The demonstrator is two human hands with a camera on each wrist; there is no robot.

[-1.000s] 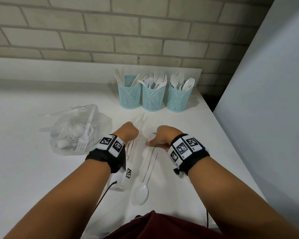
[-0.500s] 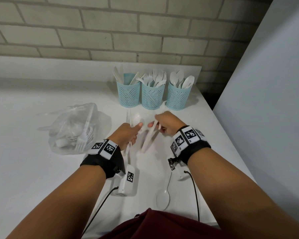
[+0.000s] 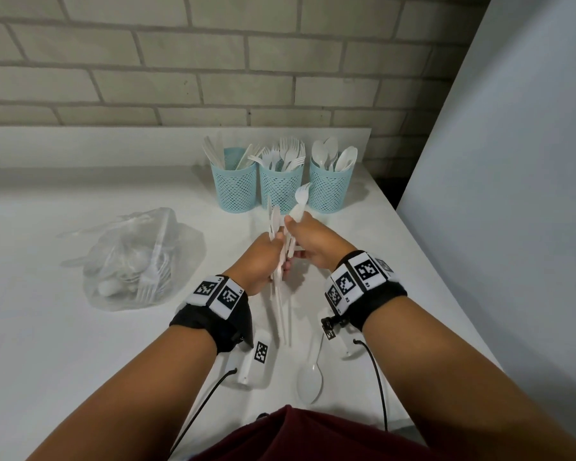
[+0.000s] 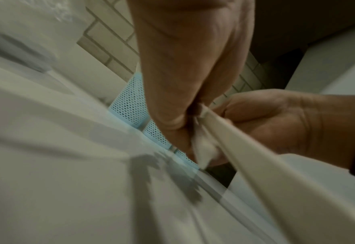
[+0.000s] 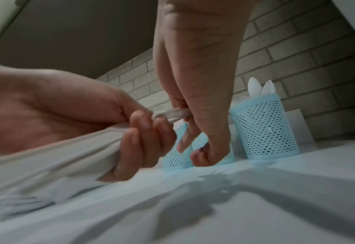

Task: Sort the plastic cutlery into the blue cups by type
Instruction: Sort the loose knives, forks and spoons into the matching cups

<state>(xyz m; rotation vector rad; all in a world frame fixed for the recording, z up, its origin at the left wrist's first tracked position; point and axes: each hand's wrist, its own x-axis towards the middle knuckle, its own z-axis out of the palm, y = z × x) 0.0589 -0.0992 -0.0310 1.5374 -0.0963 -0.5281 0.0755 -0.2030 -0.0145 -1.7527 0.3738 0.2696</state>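
Observation:
Three blue mesh cups stand at the back: the knife cup [image 3: 235,189], the fork cup [image 3: 281,189] and the spoon cup [image 3: 329,191]. In front of them my left hand [image 3: 275,242] grips a bundle of white cutlery [image 3: 281,304] by the handles, which slant down toward me. My right hand [image 3: 292,227] is pressed against it and pinches a white fork [image 3: 300,199], tines up. In the right wrist view my right fingertips [image 5: 185,115] pinch a white piece at the bundle [image 5: 57,148]. A lone white spoon [image 3: 310,377] lies on the table near me.
A clear plastic bag [image 3: 137,261] holding more cutlery lies to the left on the white table [image 3: 47,344]. A brick wall rises behind the cups and a grey panel stands close on the right. Wrist cables trail near the front edge.
Both hands rose off the table with cutlery and came together in front of the cups. The right hand now pinches a fork beside the left hand's bundle. The lone spoon stayed put.

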